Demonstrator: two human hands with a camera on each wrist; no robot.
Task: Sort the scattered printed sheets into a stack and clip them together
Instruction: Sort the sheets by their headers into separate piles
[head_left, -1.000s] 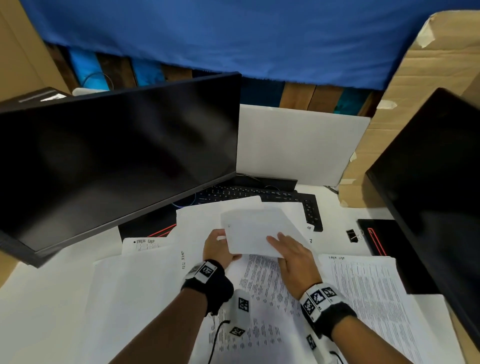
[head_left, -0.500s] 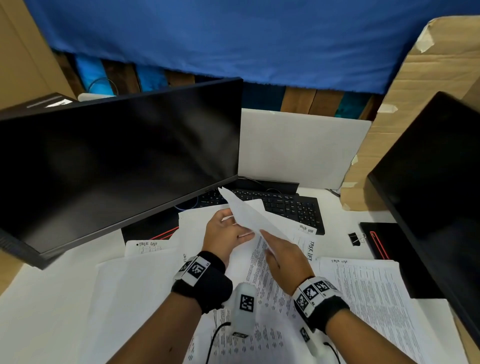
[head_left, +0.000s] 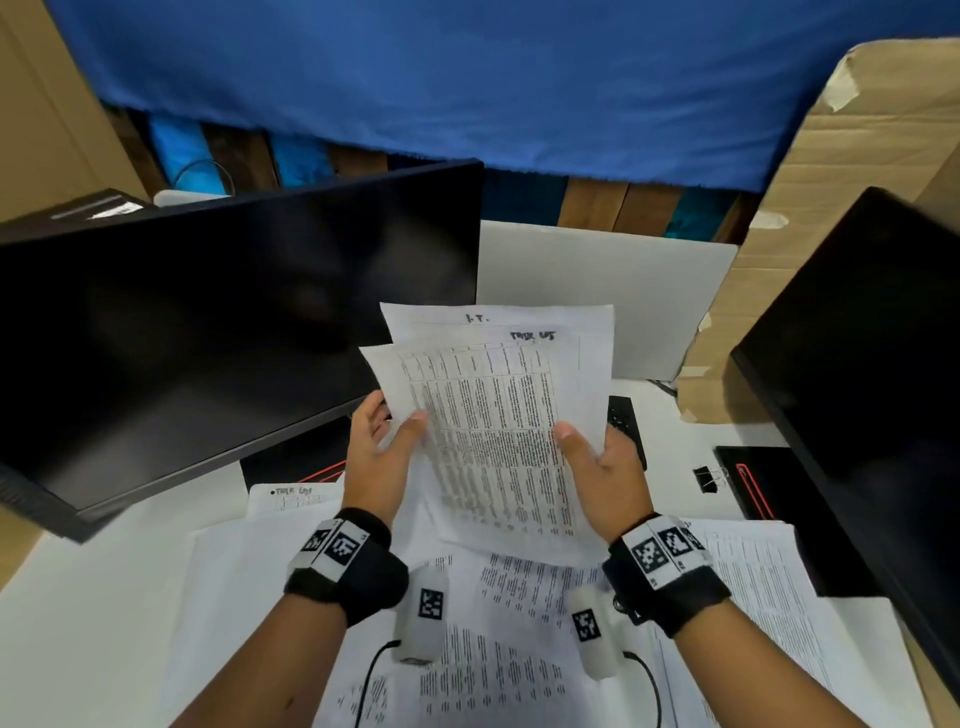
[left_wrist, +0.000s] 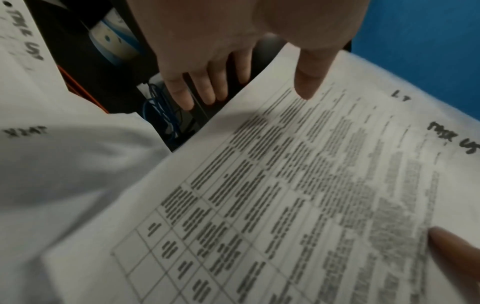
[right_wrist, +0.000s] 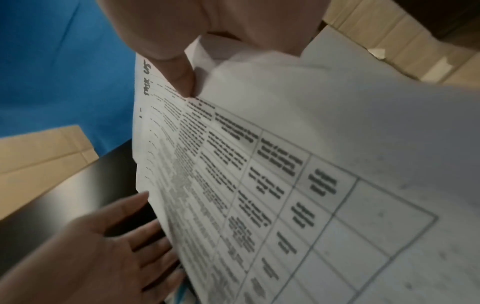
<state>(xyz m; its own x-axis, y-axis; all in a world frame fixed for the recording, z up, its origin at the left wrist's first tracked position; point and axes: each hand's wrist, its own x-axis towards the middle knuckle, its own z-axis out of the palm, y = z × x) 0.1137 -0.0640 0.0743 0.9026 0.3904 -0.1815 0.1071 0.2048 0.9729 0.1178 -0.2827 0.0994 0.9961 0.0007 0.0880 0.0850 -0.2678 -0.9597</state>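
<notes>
The left hand (head_left: 375, 457) pinches the left edge of the raised white printed sheets (head_left: 498, 415), thumb on top; the right hand (head_left: 605, 470) pinches their right edge. Held between both hands with the long axis upright, above loose printed pages (head_left: 488, 649) on the white table (head_left: 78, 597); the black binder clip (head_left: 707, 478) lies nearer the right hand.
</notes>
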